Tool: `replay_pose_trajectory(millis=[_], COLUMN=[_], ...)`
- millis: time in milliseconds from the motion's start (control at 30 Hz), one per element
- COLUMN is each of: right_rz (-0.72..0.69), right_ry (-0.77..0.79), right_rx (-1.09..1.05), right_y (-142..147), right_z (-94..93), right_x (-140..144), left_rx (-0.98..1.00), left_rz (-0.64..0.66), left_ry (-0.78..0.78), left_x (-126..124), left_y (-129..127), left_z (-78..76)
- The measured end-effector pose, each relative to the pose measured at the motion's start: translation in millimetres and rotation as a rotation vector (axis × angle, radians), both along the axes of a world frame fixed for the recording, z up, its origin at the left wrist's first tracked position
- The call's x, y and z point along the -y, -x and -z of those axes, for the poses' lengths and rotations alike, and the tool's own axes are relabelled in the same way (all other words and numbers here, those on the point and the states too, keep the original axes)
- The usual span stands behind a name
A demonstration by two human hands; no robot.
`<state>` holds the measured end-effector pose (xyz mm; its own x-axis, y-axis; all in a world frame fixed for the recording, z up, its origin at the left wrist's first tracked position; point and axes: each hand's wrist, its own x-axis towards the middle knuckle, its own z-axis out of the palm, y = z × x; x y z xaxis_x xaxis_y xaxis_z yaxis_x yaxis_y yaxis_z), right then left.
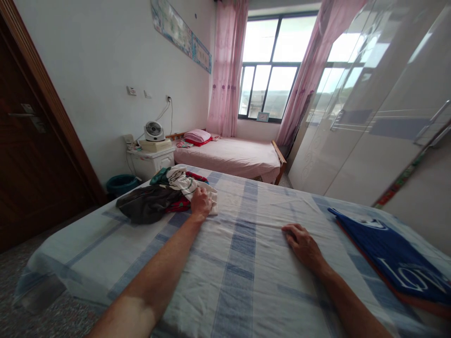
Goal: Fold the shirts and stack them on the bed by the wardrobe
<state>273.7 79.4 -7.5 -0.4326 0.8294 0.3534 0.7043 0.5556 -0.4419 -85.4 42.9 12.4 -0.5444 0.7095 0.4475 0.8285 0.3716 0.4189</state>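
Head-high view, forward-down over bed (243, 263)

walls: white, long poster (181, 33)
window: bright daylight, pink curtains (227, 70)
furniture: second bed (236, 157), white nightstand (151, 162), glossy wardrobe (380, 108)
door: dark wood (31, 155)

The only lettering I can make out is on the blue towel (391, 256) lying on the striped bed sheet (243, 253) at its right edge: large white letters, cut off, seemingly "LO" and more, which I cannot read fully. The long wall poster (181, 35), far beyond the towel, carries print too small to read.
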Motion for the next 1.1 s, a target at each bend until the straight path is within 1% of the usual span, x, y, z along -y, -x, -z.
replay_pose_trajectory(millis=[100, 200, 300, 400, 467, 533, 600, 700, 733, 767, 800, 867, 900, 933, 967, 1000, 1033, 1100], right_rz=[0.001, -0.005, -0.007, -0.005, -0.001, 0.002, -0.003, -0.006, -0.009, -0.013, -0.018, -0.030, -0.030, -0.029, -0.028, -0.029, -0.031, -0.040], right_ry=[0.000, -0.004, -0.004, 0.000, -0.001, -0.003, -0.009, -0.017, -0.019, -0.022, -0.026, -0.036, -0.036, -0.033, -0.026, -0.018, -0.010, -0.002], right_rx=[0.017, 0.025, 0.028, 0.026, 0.023, 0.018, 0.016, 0.026, 0.033, 0.039, 0.044, 0.048, 0.048, 0.046, 0.047, 0.050, 0.058, 0.083], right_y=[-1, -1, 0, 0, 0, 0, 0, -1, -1, -1, -1, 0, 0, 2, 3, 5, 6, 9], right_z=[2.0, 3.1, 2.7, 1.3, 0.9, 1.4, 2.7, 4.1, 4.2, 3.9, 3.5, 1.9, 0.9, -0.1, -1.3, -2.5, -3.9, -6.6], right_x=[-1, -1, -1, -1, 0, 0, -1, -2, -2, -3, -2, -1, 0, 1, 3, 5, 7, 11], left_rx=[0.031, 0.072, 0.123, 0.174, 0.213, 0.257, 0.291, 0.292, 0.280, 0.254, 0.213, 0.052, -0.066, -0.183, -0.284, -0.355, -0.390, -0.388], left_rz=[0.036, 0.070, 0.107, 0.141, 0.164, 0.217, 0.307, 0.491, 0.583, 0.763, 0.914, 1.172, 1.263, 1.321, 1.347, 1.342, 1.317, 1.221], left_ry=[0.032, 0.002, -0.082, -0.193, -0.264, -0.316, -0.353, -0.392, -0.397, -0.412, -0.411, -0.318, -0.237, -0.148, -0.061, 0.014, 0.074, 0.172], left_x=[2, 2, 1, -2, -4, -4, -1, 13, 20, 27, 35, 50, 56, 61, 65, 67, 67, 64], left_y=[3, 9, 11, 8, 3, -5, -21, -62, -79, -96, -113, -141, -151, -158, -161, -161, -158, -147], left_z=[2.3, 2.6, 0.3, -4.0, -9.1, -17.6, -28.9, -43.0, -44.3, -43.4, -40.4, -30.3, -24.7, -19.8, -16.1, -14.0, -13.3, -15.2])
